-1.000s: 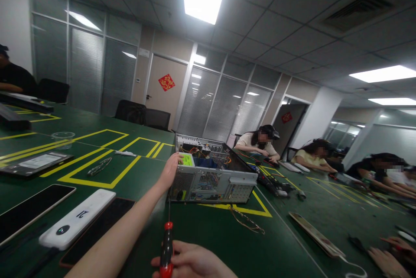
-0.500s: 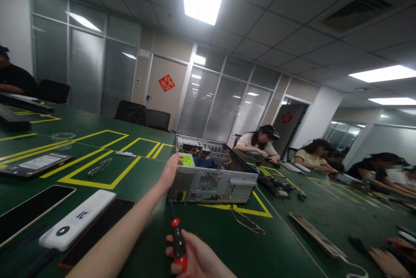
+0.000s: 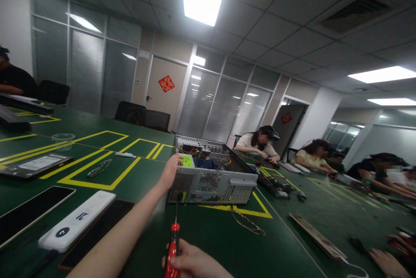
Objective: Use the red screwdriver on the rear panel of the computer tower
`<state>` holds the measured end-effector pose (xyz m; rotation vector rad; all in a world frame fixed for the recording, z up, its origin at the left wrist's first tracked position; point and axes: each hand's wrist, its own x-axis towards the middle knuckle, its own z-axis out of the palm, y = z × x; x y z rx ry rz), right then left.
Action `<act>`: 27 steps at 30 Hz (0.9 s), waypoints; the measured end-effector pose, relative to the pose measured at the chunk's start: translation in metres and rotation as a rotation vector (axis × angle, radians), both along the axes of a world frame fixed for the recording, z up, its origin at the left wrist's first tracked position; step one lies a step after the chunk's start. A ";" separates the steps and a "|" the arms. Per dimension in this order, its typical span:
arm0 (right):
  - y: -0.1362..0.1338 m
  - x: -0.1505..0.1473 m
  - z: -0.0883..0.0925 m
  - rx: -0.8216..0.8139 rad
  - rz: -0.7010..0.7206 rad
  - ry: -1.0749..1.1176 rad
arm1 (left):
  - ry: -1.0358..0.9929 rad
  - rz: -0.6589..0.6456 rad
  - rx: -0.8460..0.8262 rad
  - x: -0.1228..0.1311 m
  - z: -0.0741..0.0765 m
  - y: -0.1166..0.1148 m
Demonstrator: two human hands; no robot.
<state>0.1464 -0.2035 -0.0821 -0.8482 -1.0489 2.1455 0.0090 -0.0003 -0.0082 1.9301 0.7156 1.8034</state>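
An open metal computer case [image 3: 240, 186] lies on the green table with its rear panel facing me. Inside its left corner sits a power supply [image 3: 186, 160] with a bright green label; wires show beyond it. My left hand [image 3: 169, 170] grips that corner, fingers bent over the top edge by the label. Low in front, my right hand [image 3: 191, 260] is closed around the red and black handle of a screwdriver [image 3: 173, 243]. Its thin shaft points away from me, the tip at the lower left of the rear panel; whether it touches a screw I cannot tell.
On the left are a hard drive [image 3: 37, 164], two phones, a white device [image 3: 78, 221] marked 21 and a clear plastic cup [image 3: 63, 139]. A cable loop [image 3: 247, 221] and another phone [image 3: 316, 234] lie to the right. Several people work around the table.
The screwdriver has swung more upright, its tip shifting right and up along the rear panel. My right hand has turned around the handle and moved slightly lower. My left hand stays put.
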 end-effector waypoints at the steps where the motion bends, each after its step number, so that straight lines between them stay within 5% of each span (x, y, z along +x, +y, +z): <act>1: -0.002 -0.002 0.002 0.019 0.013 -0.005 | -0.006 0.000 0.004 0.000 0.000 0.001; 12: -0.020 -0.006 0.060 0.209 -0.370 0.001 | 0.001 -0.001 0.008 -0.001 0.001 -0.001; 27: -0.011 0.001 0.069 0.164 -0.418 -0.142 | -0.004 -0.001 -0.007 0.000 0.001 0.000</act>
